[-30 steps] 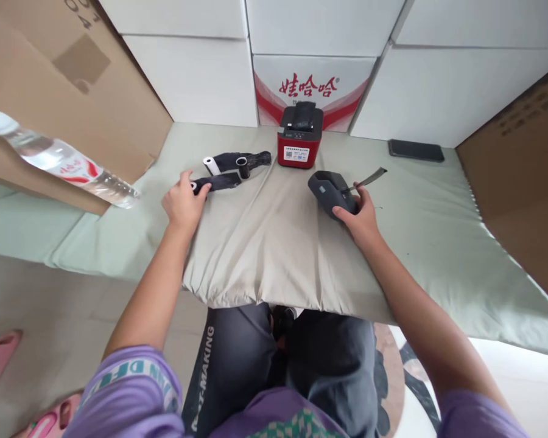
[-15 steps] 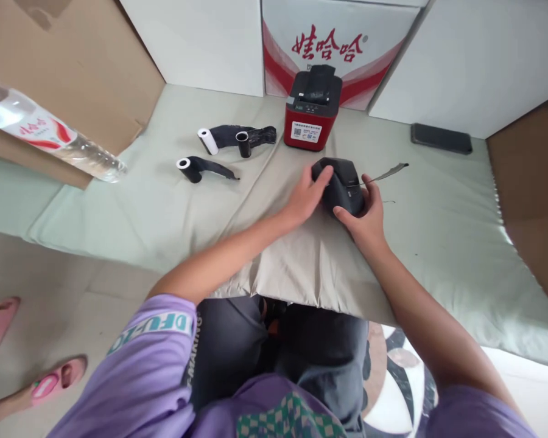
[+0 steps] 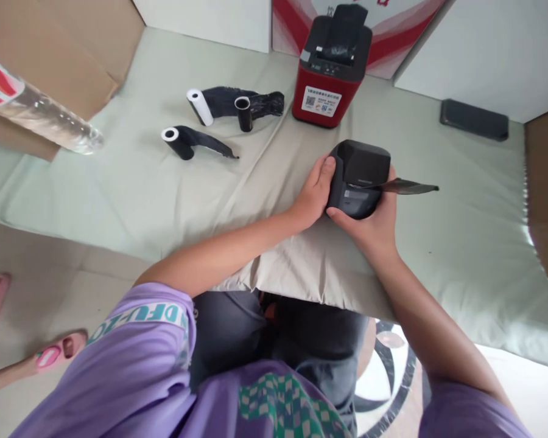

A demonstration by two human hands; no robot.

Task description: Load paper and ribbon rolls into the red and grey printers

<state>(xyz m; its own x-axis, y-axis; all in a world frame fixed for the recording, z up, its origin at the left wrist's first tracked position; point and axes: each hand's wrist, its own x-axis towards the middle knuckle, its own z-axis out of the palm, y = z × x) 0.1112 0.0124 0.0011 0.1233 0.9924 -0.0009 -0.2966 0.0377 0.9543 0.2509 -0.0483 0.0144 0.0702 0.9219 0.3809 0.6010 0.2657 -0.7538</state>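
Note:
A small black printer (image 3: 364, 165) with a label on its lower face is held between my two hands above the cloth. A dark paper strip (image 3: 415, 187) sticks out of its slot to the right. My left hand (image 3: 315, 191) grips its left side, thumb on the edge. My right hand (image 3: 378, 222) wraps the right side and lower edge; most of its fingers are hidden behind it. Beyond stands a red and black printer (image 3: 323, 100) with black paper in its top. To the left are a white paper roll (image 3: 201, 109), a black roll (image 3: 243, 115) and another dark roll (image 3: 182, 145), with dark strips trailing.
A clear water bottle (image 3: 57, 115) is at the left by a cardboard box (image 3: 82, 42). A black phone-like slab (image 3: 474, 120) lies at the back right, before a white box (image 3: 484, 55). Pink slippers (image 3: 68, 345) on someone's feet show at lower left.
The small printer has turned so its label and slot face me, and its strip shows broader. My left thumb has moved from its top to its side. The view has shifted down and closer.

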